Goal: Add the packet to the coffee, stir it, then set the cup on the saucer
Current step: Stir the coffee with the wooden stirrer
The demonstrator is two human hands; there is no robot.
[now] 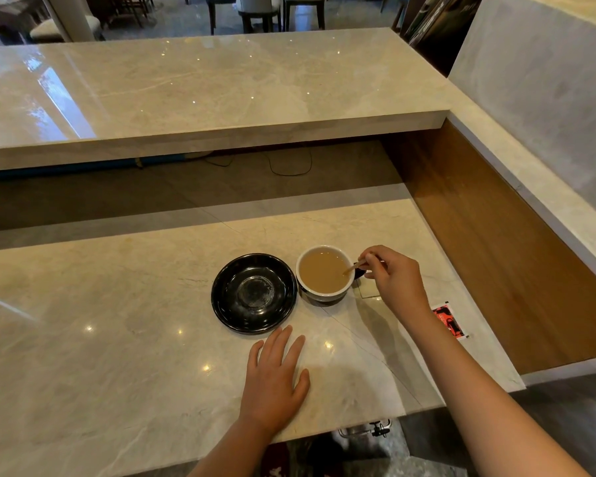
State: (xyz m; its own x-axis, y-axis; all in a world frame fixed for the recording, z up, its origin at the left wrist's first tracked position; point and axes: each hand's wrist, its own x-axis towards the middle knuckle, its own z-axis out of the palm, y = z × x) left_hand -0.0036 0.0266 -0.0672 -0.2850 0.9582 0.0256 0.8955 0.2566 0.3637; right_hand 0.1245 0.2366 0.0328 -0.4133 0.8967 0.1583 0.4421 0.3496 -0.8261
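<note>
A cup [325, 295] with a white inside and dark outside holds light brown milky coffee and stands on the marble counter. Just left of it, touching or nearly so, lies an empty black saucer [253, 293]. My right hand [393, 278] is at the cup's right side, pinching a thin wooden stirrer [351, 268] whose tip dips into the coffee. My left hand [277, 375] rests flat on the counter in front of the saucer, fingers spread, holding nothing. A red and white packet [449, 320] lies on the counter right of my right forearm.
The lower marble counter [117, 339] ends at a front edge near me and at a wooden side panel [496, 253] on the right. A raised marble ledge [203, 98] runs across behind. A small clear square [370, 290] lies on the counter by the cup.
</note>
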